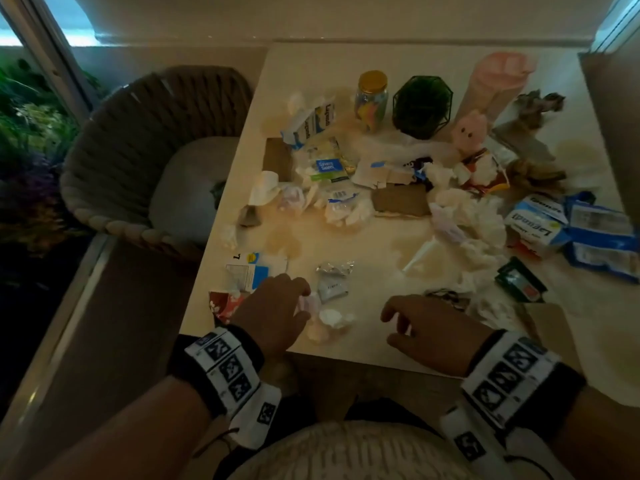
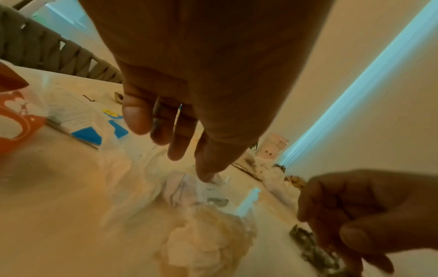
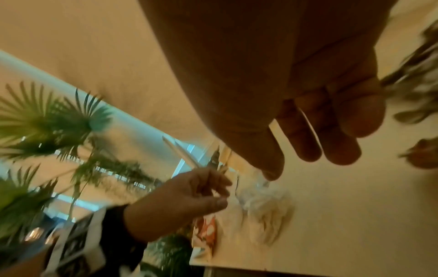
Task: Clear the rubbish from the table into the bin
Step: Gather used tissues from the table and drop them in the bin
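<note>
The white table (image 1: 363, 344) is strewn with rubbish. My left hand (image 1: 304, 303) hovers near the front edge with relaxed fingers (image 2: 175, 150) pointing down at a silver foil wrapper (image 1: 334, 282) (image 2: 208, 191). It holds nothing. A crumpled white tissue (image 1: 334, 318) (image 2: 206, 234) (image 3: 265, 209) lies just right of it. My right hand (image 1: 391, 327) (image 3: 320, 155) hangs empty over bare tabletop, fingers loosely bent, beside a dark patterned wrapper (image 1: 446, 296). A red-and-white paper (image 1: 225, 304) (image 2: 14, 116) and a blue-and-white carton piece (image 1: 249, 271) lie by my left wrist. No bin shows in any view.
Further back stand a yellow-lidded jar (image 1: 371, 98), a green wire-framed plant (image 1: 420, 105) and a pink plush toy (image 1: 471, 133). Tissue heaps (image 1: 474, 220) and blue cartons (image 1: 540, 220) fill the middle and right. A woven chair (image 1: 149, 150) stands at the table's left side.
</note>
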